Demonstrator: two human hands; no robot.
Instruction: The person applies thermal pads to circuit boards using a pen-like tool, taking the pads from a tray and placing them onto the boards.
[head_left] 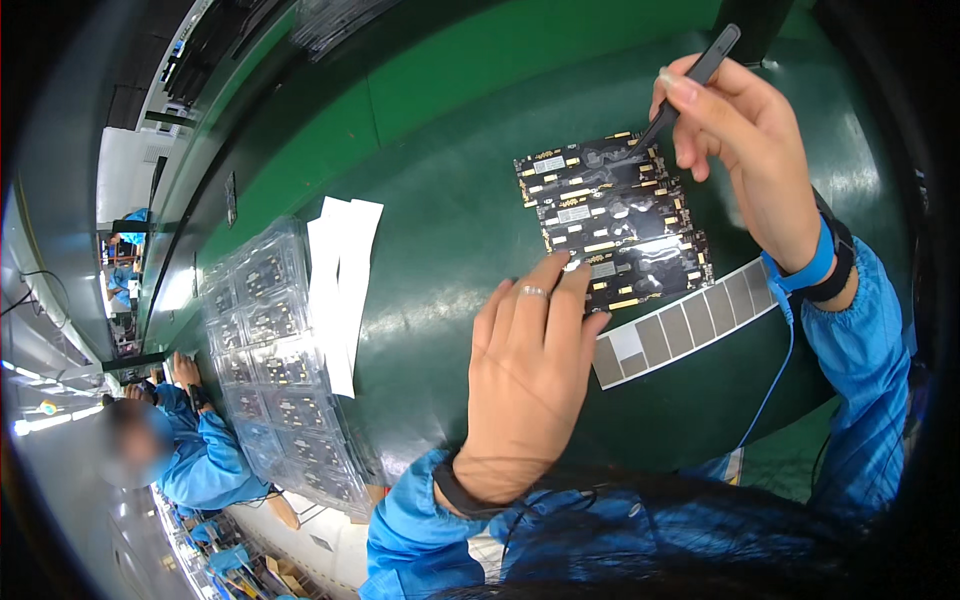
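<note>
1. The left hand (530, 370) lies palm down, fingers loosely extended; its fingertips rest on the near left edge of the black circuit-board panel (605, 215), gripping nothing visible.
2. The right hand (750, 140) is closed around black tweezers (692, 85), their tip at the panel's far right part.
3. The panel lies flat on the right half of the green desk (440, 260).
4. Just beside its near edge runs a white strip with grey patches (690, 325).
5. Left of the panel, well apart, are white paper strips (350, 290), then clear trays of boards (285, 370).
6. Farther left shows a co-worker's blue sleeve (212, 465).
</note>
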